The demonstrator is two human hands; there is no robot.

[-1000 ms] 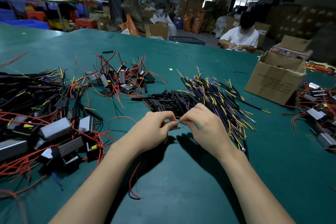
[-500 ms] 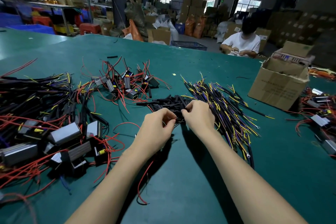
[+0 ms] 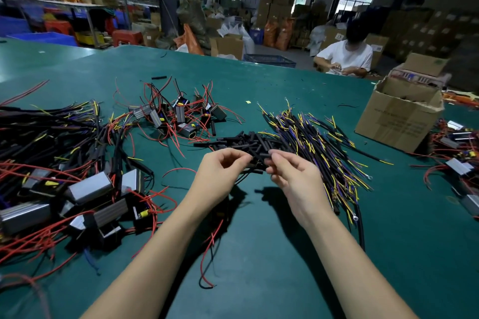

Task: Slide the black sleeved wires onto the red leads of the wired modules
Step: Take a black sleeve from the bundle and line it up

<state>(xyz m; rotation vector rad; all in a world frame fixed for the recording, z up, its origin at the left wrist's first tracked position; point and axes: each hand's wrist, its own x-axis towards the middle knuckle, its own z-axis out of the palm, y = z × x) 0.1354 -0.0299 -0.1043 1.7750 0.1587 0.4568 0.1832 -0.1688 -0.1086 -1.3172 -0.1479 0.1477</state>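
Note:
My left hand (image 3: 220, 171) has its fingers curled and pinches a thin wire end. A red lead (image 3: 211, 243) trails from under its wrist onto the green table (image 3: 259, 254). My right hand (image 3: 293, 176) pinches a short black sleeve (image 3: 265, 155) between thumb and forefinger, just right of the left fingertips. Both hands hover at the near edge of a pile of short black sleeves (image 3: 246, 140). A bundle of black sleeved wires (image 3: 313, 145) with yellow and purple ends lies to the right. Small wired modules (image 3: 181, 114) with red leads lie behind, at the left.
Larger grey modules (image 3: 90, 186) tangled with red and black wires fill the left side. An open cardboard box (image 3: 396, 116) stands at the right, with more modules (image 3: 461, 166) beyond it. A person in a white shirt (image 3: 347, 57) sits at the table's far edge.
My hands, touching at the fingertips before, have drawn a little apart. The right hand now holds a short black sleeve at the sleeve pile.

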